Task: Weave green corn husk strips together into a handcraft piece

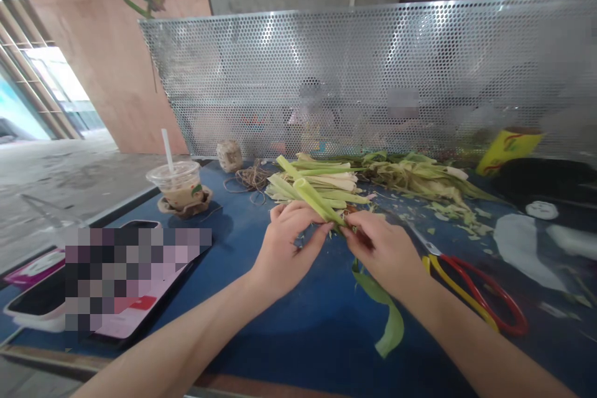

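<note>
A pale green rolled corn husk (319,202), hollow at its upper end, slants between my two hands above the blue table (298,336). My left hand (291,245) pinches it from the left, thumb and fingertips near its lower part. My right hand (385,249) is closed on the lower end. A green leaf strip (389,326) hangs below the right hand. Just behind the hands lies a stack of flat pale husks (326,180). Beside my right wrist rest scissors (506,308) with red and yellow handles, partly behind my forearm.
Loose husks (410,174) and scraps lie at the back right, near a yellow tube-shaped pack (510,148). Brown twine (254,177) and a drink cup (177,183) stand back left. Phones (41,292) lie at the left. Perforated metal mesh (345,62) borders the table's far side.
</note>
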Tool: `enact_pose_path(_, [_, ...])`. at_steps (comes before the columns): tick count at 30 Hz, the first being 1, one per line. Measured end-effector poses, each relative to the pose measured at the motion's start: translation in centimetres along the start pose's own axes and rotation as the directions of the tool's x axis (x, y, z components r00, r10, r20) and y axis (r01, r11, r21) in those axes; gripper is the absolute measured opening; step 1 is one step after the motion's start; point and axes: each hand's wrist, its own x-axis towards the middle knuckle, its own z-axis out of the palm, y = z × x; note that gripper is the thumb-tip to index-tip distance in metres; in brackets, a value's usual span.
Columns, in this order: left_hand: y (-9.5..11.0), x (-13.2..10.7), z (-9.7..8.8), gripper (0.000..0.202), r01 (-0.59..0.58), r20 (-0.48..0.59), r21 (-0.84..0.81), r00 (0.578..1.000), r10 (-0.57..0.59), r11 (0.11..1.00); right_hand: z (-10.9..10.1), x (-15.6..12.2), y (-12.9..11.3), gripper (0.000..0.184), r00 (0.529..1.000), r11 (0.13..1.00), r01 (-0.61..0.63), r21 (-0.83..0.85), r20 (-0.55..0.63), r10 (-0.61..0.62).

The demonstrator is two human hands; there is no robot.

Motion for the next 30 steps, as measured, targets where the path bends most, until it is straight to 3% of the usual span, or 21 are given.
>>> enact_pose_path(5, [0.0,-0.1,0.1,0.008,-0.053,-0.009,0.001,0.999,0.053,0.999,-0.1,0.0,0.1,0.016,0.989,0.981,0.144,-0.128,-0.018,-0.148])
enact_pose_path(7, [0.1,-0.1,0.1,0.008,-0.085,-0.006,-0.027,0.996,0.085,0.996,-0.2,0.1,0.1,0.016,0.992,0.989,0.119,-0.092,-0.018,-0.121])
enact_pose_path(9, [0.4,-0.2,0.0,0.009,-0.087,0.008,-0.105,0.996,0.089,0.991,-0.3,0.1,0.1,0.014,0.999,1.0,0.016,-0.017,-0.046,-0.016])
enact_pose_path(12, [0.6,-0.3,-0.1,0.023,0.076,0.09,-0.18,0.994,-0.06,0.981,-0.2,0.0,0.3,0.013,0.979,0.967,-0.171,0.187,-0.075,0.188])
enact_pose_path(14, [0.5,-0.4,0.0,0.036,0.26,0.177,-0.153,0.957,-0.232,0.954,-0.2,0.0,0.3,0.013,0.965,0.911,-0.225,0.345,-0.049,0.257])
enact_pose_path(16, [0.3,-0.3,0.2,0.033,0.395,0.255,-0.148,0.901,-0.351,0.907,-0.3,0.1,0.2,0.012,0.97,0.857,-0.214,0.469,-0.003,0.244])
enact_pose_path(18, [0.2,-0.2,0.5,0.03,0.458,0.304,-0.225,0.872,-0.384,0.86,-0.4,0.2,-0.1,0.009,0.978,0.824,-0.195,0.533,0.045,0.202])
enact_pose_path(21, [0.1,-0.1,0.9,0.031,0.439,0.285,-0.406,0.894,-0.346,0.802,-0.3,0.2,-0.6,0.007,0.97,0.793,-0.24,0.561,0.161,0.18])
enact_pose_path(25, [0.2,-0.3,1.1,0.018,0.365,0.156,-0.495,0.93,-0.333,0.788,0.1,0.1,-0.8,0.013,0.927,0.714,-0.362,0.599,0.314,0.207])
enact_pose_path(30, [-0.1,-0.2,1.1,0.017,0.411,0.197,-0.603,0.907,-0.372,0.684,0.4,0.1,-0.4,0.011,0.924,0.594,-0.38,0.709,0.327,0.2])
